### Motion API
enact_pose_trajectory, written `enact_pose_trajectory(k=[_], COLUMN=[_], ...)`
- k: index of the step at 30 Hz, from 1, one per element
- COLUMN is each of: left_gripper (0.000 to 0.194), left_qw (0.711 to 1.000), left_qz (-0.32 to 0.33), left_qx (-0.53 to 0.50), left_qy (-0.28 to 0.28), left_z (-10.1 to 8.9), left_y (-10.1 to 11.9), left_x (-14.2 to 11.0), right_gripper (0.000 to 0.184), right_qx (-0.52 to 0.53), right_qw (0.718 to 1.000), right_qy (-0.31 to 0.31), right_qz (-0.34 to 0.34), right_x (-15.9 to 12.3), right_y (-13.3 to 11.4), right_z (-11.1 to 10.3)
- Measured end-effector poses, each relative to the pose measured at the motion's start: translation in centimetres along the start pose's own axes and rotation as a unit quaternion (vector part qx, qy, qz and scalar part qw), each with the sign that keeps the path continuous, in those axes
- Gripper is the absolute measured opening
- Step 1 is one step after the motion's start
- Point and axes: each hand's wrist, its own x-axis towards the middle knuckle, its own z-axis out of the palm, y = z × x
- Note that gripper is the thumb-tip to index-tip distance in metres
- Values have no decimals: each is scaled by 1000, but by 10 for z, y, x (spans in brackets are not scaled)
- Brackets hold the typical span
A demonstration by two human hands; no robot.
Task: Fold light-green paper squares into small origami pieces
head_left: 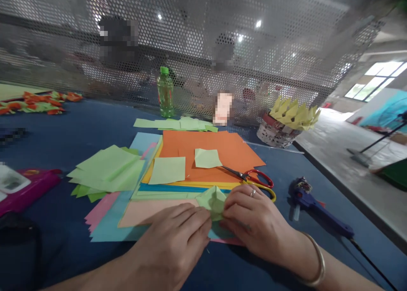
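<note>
A small folded piece of light green paper (213, 201) lies on a spread of coloured sheets, pinched from both sides. My left hand (173, 240) presses its fingertips on the piece's left edge. My right hand (254, 221), with a ring and a bracelet, holds the right edge with curled fingers. Under the hands lie pink, peach and light blue sheets (146, 214). An orange sheet (219, 153) farther back carries two loose green squares (207, 158).
Red-handled scissors (254, 178) lie just beyond my right hand. A blue glue gun (313, 206) rests to the right. A stack of green squares (108, 172) sits left, a green bottle (165, 92) and a basket of yellow paper shapes (288, 123) stand by the mesh screen.
</note>
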Motion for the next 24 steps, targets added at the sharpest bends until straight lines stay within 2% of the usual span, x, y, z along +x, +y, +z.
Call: enact_pose_trajectory(k=[7,16,24], left_gripper=[28,29,28], left_qw=[998,997,997], left_qz=[-49,-47,-37], left_qx=[-38,-54,-63], left_qy=[18,4,13], left_z=[-5,-7,-8], left_y=[-4,-6,-8], left_x=[3,3,1], right_gripper=[8,17,16], right_qx=[85,114,106], right_qw=[994,981,983], right_qy=[-3,12,11], right_qz=[68,158,152], right_x=[1,4,3], right_y=[-1,-3,0], right_z=[-2,5,7])
